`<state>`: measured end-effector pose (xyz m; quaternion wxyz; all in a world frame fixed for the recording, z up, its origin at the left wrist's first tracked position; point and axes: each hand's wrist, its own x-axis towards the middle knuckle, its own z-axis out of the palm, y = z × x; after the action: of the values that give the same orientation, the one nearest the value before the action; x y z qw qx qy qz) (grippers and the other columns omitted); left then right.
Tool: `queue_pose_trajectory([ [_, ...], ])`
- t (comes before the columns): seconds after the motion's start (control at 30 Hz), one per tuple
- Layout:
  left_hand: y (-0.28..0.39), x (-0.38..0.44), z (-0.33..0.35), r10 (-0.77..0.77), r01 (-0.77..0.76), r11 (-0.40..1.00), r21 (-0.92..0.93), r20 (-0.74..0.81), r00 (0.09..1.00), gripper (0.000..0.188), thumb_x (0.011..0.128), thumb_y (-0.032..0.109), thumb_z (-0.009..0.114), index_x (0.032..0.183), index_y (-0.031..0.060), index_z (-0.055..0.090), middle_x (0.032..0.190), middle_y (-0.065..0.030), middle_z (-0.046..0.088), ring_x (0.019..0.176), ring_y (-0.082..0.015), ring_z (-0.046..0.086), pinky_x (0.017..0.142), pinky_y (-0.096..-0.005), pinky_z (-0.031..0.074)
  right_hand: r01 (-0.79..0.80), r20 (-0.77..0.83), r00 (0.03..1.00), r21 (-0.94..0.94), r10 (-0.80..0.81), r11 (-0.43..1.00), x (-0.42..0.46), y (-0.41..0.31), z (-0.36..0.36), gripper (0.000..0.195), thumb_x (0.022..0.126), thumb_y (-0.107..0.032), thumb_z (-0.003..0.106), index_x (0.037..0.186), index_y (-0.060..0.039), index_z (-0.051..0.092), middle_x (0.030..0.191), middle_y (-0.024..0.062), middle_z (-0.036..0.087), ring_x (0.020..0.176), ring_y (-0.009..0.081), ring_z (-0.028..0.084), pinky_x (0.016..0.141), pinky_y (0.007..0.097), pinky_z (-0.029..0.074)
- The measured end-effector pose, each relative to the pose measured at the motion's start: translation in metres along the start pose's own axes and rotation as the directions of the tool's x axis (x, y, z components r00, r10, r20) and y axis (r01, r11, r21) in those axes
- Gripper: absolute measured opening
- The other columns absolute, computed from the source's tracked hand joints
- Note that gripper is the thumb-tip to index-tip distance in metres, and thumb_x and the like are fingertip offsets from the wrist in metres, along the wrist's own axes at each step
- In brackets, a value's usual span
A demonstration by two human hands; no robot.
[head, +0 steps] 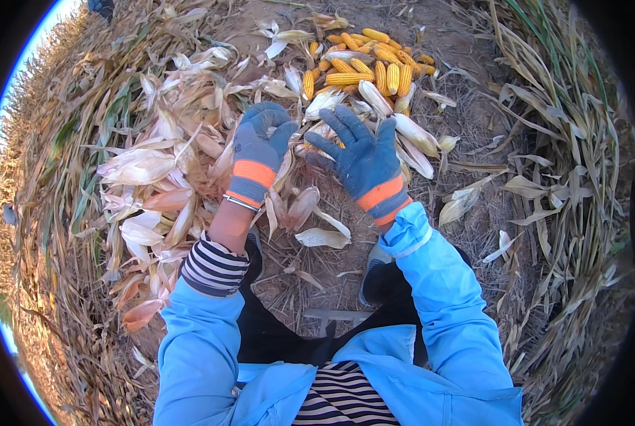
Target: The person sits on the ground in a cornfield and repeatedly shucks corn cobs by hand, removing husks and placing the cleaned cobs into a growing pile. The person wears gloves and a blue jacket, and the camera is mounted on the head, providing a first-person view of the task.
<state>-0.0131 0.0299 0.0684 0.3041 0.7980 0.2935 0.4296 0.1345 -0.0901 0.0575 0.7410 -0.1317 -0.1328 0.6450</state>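
Observation:
Both hands wear blue-grey work gloves with orange bands. My right hand (360,149) is spread, palm down, over corn husks just below a heap of husked yellow corn cobs (349,78). To its left, my left hand (264,138) is bent with curled fingers beside the husk pile; whether it grips a husk strip is unclear. Unhusked ears of corn (416,136) lie right of my right hand, and another pale husk-covered ear (323,102) lies between the hands and the cobs. Loose dry husks (323,238) rest on the soil below the hands.
A large pile of stripped husks (142,170) spreads at the left. Rows of dry corn stalks (578,186) line the right side, with more stalks (57,213) at the far left. My shoes stand on straw-strewn soil, near a metal bar (336,314) between my legs.

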Motion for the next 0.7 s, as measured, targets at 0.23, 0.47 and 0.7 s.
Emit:
queue_pose_trajectory([
  [0.23, -0.038, 0.021, -0.052, -0.225, 0.226, 0.961, 0.157, -0.025, 0.974, 0.012, 0.072, 0.010, 0.070, 0.080, 0.0014, 0.065, 0.090, -0.0103, 0.060, 0.081, -0.0217, 0.058, 0.074, -0.0302, 0.045, 0.000, 0.074, 0.997, 0.063, -0.004, 0.998, 0.002, -0.002, -0.006, 0.080, 0.084, -0.068, 0.029, 0.136, -0.0074, 0.031, 0.139, 0.0154, 0.034, 0.121, 0.0412, 0.040, 0.097, 0.0580, 0.034],
  [0.47, -0.032, 0.009, -0.059, -0.432, 0.149, 0.768, 0.623, 0.332, 0.839, 0.032, 0.066, 0.029, 0.078, 0.081, 0.0039, 0.066, 0.087, -0.0131, 0.061, 0.077, -0.0283, 0.060, 0.073, -0.0361, 0.047, -0.017, 0.071, 0.997, 0.122, 0.008, 0.992, 0.003, -0.002, -0.005, 0.080, 0.083, -0.067, 0.033, 0.135, -0.0072, 0.032, 0.138, 0.0167, 0.035, 0.121, 0.0414, 0.040, 0.096, 0.0590, 0.035],
  [0.7, -0.023, 0.001, -0.042, -0.313, 0.220, 0.940, 0.260, 0.404, 0.860, 0.024, 0.072, 0.019, 0.073, 0.085, 0.0017, 0.063, 0.090, -0.0087, 0.060, 0.079, -0.0179, 0.057, 0.075, -0.0294, 0.046, -0.024, 0.046, 0.999, 0.124, 0.018, 0.992, 0.005, 0.000, -0.010, 0.083, 0.080, -0.070, 0.034, 0.135, -0.0083, 0.035, 0.138, 0.0167, 0.037, 0.124, 0.0417, 0.036, 0.101, 0.0600, 0.029],
])
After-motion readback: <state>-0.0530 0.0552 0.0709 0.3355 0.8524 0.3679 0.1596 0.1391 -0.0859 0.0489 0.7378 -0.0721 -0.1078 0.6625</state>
